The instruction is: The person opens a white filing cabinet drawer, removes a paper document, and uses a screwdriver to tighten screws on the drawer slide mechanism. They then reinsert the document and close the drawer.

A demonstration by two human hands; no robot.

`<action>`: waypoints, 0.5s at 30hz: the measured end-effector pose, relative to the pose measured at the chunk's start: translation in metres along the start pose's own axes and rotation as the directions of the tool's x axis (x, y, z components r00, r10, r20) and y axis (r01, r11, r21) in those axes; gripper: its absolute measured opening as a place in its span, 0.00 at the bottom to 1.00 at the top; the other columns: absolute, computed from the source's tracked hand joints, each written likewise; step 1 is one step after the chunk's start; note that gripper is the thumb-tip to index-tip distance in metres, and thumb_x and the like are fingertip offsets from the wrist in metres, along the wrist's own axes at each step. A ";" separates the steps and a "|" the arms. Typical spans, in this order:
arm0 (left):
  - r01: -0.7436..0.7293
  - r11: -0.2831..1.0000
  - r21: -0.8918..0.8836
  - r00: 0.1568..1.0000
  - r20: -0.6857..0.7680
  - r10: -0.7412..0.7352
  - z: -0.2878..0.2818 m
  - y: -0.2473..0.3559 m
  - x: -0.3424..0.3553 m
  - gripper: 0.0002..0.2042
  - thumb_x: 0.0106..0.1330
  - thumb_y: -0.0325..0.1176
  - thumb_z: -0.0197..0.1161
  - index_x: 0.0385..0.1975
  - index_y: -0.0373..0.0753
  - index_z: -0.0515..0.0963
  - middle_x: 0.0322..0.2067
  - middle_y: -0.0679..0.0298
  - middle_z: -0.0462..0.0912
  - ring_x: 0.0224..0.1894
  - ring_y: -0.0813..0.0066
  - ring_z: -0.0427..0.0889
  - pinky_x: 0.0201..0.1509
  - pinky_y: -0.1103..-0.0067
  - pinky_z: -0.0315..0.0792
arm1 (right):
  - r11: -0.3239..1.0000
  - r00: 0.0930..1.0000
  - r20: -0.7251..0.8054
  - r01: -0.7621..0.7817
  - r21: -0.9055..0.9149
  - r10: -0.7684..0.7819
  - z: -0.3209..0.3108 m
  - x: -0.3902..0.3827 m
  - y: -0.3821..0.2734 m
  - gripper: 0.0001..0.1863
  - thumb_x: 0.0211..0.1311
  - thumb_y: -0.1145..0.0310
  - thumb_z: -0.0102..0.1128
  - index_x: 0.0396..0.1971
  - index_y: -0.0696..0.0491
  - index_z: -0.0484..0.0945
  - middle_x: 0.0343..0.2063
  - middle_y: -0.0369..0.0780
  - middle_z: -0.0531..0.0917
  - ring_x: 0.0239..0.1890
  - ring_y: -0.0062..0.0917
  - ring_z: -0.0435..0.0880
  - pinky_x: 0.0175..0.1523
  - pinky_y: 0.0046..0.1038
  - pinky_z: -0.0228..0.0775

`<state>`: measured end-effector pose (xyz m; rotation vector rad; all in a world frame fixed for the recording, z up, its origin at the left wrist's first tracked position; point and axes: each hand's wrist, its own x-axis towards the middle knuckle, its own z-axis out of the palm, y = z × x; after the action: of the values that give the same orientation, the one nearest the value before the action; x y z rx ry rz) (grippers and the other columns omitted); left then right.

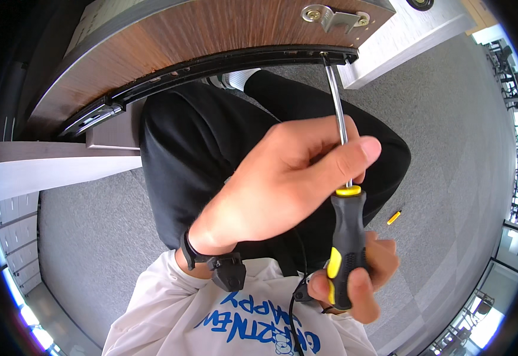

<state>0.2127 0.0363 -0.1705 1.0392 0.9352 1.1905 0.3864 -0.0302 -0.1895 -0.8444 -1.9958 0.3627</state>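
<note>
A screwdriver with a black and yellow handle (347,237) reaches up to a screw (323,55) near the right end of a black drawer rail (211,66). The rail runs along the edge of a brown wood panel (182,32). My left hand (277,178) is closed around the metal shaft, its thumb lying across it just above the yellow collar. My right hand (377,279) grips the handle lower down, its palm partly hidden behind it. A metal bracket (330,19) is fixed on the panel above the rail's right end.
My crossed legs (188,142) in black trousers are under the panel. A white board (377,53) stands at the upper right, pale furniture boards (63,178) at the left. A yellow cutter (394,218) lies on the grey carpet to the right. Cabinets (18,237) and chairs appear at the edges.
</note>
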 end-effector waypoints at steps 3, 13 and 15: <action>0.034 0.999 0.003 0.999 0.033 -0.034 0.002 0.001 0.000 0.19 0.75 0.42 0.56 0.22 0.37 0.72 0.21 0.72 0.70 0.25 0.86 0.64 0.31 0.85 0.59 | 0.994 0.994 -0.019 0.104 -0.036 -0.105 0.006 0.003 0.004 0.30 0.55 0.62 0.74 0.56 0.33 0.68 0.42 0.42 0.71 0.31 0.29 0.75 0.23 0.23 0.64; 0.162 0.977 0.140 0.984 0.054 -0.171 -0.004 0.010 -0.013 0.17 0.71 0.45 0.62 0.29 0.36 0.73 0.21 0.73 0.69 0.23 0.88 0.62 0.27 0.85 0.56 | 0.958 0.990 0.128 0.090 -0.271 -0.057 -0.012 0.001 -0.004 0.22 0.47 0.58 0.79 0.44 0.27 0.81 0.46 0.40 0.67 0.38 0.30 0.73 0.32 0.27 0.66; 0.155 0.964 0.215 0.974 0.130 -0.186 -0.004 0.015 -0.015 0.17 0.66 0.41 0.70 0.39 0.35 0.72 0.20 0.74 0.73 0.20 0.90 0.65 0.25 0.88 0.57 | 0.926 0.991 0.107 0.111 -0.362 -0.077 -0.019 0.000 -0.001 0.23 0.46 0.59 0.80 0.44 0.25 0.82 0.46 0.40 0.67 0.39 0.31 0.73 0.34 0.26 0.66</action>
<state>0.2026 0.0226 -0.1567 1.1683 1.0212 0.8745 0.4021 -0.0323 -0.1791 -0.9697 -2.2190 -0.0345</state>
